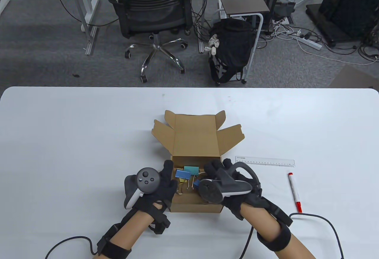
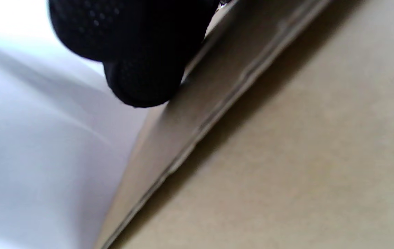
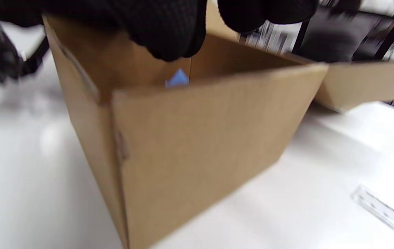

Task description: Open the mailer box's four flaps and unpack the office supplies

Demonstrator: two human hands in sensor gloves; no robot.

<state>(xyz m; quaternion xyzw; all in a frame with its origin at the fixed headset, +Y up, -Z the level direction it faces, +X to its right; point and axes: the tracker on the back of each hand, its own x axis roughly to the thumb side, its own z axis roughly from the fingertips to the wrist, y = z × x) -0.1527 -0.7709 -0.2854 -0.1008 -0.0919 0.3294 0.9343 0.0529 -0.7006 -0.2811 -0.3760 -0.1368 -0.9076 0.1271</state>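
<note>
- The mailer box (image 1: 196, 152) is sitting on the white table (image 1: 74, 140), its lid and side flaps folded back on the far side; the flap-opening step appears complete and the unpacking step is judged to be in hand.
- A clear ruler (image 1: 265, 161) and a red-capped marker (image 1: 295, 192) are lying on the table to the right of the box, apart from it, probably already unpacked.
- Binder clips (image 1: 186, 174), blue and teal, are lying inside the box toward its near wall.
- The left hand (image 1: 157, 188) is resting against the left wall of the box; one gloved fingertip (image 2: 141, 79) is touching the cardboard edge. The fingers are lying loosely extended, gripping nothing visible.
- The right hand (image 1: 228, 186) is reaching over the right rim of the box, fingers (image 3: 169, 31) curling down into the opening above a blue clip (image 3: 177, 79).
- Whether the right hand is already pinching a clip cannot be determined; the tracker and glove are hiding the fingertips.
- The next move is calling for a firm pinch on one clip, then a lift clear of the box rim while the left hand is steadying the box.
</note>
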